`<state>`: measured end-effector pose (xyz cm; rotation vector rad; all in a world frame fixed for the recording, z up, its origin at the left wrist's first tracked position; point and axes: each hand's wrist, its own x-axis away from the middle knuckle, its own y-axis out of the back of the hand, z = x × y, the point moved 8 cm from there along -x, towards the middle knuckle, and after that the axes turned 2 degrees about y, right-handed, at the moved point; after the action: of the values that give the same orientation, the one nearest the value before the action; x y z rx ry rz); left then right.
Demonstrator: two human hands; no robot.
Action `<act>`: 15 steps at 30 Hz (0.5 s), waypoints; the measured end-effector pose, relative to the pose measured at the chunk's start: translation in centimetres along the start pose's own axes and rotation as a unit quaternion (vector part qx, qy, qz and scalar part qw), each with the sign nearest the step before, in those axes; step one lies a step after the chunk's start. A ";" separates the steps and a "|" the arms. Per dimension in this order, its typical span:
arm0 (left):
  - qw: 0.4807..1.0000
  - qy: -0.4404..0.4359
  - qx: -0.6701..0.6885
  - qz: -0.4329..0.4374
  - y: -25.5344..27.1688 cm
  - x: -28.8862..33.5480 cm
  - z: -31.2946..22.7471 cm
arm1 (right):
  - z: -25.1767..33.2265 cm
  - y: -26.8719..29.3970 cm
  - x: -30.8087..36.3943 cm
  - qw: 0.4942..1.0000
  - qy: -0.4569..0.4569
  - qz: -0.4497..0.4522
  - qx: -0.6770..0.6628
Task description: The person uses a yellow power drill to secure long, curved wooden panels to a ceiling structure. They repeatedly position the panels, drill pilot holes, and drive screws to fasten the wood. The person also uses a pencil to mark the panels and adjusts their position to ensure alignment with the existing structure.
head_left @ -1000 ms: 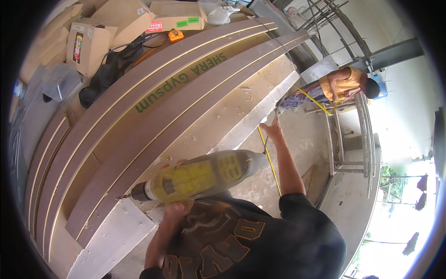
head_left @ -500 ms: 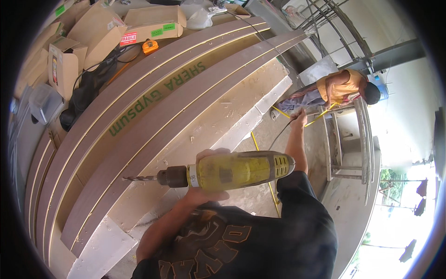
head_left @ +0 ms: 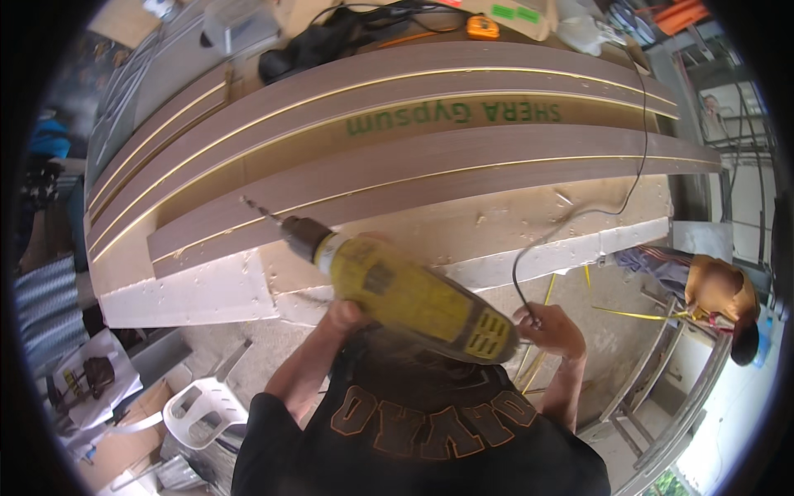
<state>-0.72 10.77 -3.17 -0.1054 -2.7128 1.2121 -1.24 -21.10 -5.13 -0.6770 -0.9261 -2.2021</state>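
A yellow-green power drill [head_left: 405, 289] with a black chuck hangs in front of my chest, its long bit [head_left: 261, 210] pointing to the far left. My left hand [head_left: 348, 314] is closed on the drill from beneath, its fingers mostly hidden behind the body. At the drill's rear end, my right hand [head_left: 554, 331] pinches the black power cord [head_left: 571, 217]. That cord loops up across the work surface to the far right. Beyond the drill lie long brown grooved boards [head_left: 331, 194], side by side. The bit appears over the nearest board; contact cannot be made out.
The boards rest on a cardboard-covered stack with a pale front edge [head_left: 198, 289]. An orange tape measure [head_left: 482, 27] and black cloth [head_left: 331, 45] lie behind. A white plastic chair [head_left: 205, 412] stands near left. At right, another person [head_left: 715, 285] bends beside a wooden frame [head_left: 653, 388].
The view has swung, so the boards now run more level across it. The drill has tilted, bit upward. My right hand has come in close to the drill's rear with the cord.
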 end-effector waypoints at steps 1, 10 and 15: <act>1.000 0.004 0.020 -0.004 0.4 0.7 0.5 | 1.8 0.7 -0.2 0.982 0.057 -0.118 0.138; 0.937 0.142 0.291 0.131 -3.5 5.4 -0.9 | 21.1 -6.0 5.4 0.910 0.327 -0.040 -0.254; 0.919 0.165 0.323 0.153 -3.8 8.0 -3.5 | 23.8 -17.7 -2.5 0.973 0.180 -0.050 -0.132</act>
<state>-7.97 11.86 2.95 -0.5993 -1.9397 1.9103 -7.55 7.47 0.43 -0.3319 -0.4964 -2.4559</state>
